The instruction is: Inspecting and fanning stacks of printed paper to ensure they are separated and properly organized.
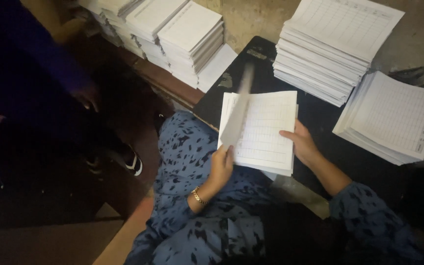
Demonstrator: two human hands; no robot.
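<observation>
A thin bundle of white ruled sheets [267, 128] lies on my lap over a black board [251, 66]. My left hand [222, 164], with a gold bracelet on its wrist, pinches the lower edge of one sheet [236, 115] that stands lifted and blurred above the bundle. My right hand [301, 142] grips the bundle's right edge, thumb on top. Both sleeves are blue with dark spots.
Two tall stacks of ruled sheets [330, 46] [393, 118] sit at the right. More stacks [172, 34] line a wooden ledge at the top left. Another person in dark clothes [30, 83] stands at the left, a striped shoe [132, 162] near my knee.
</observation>
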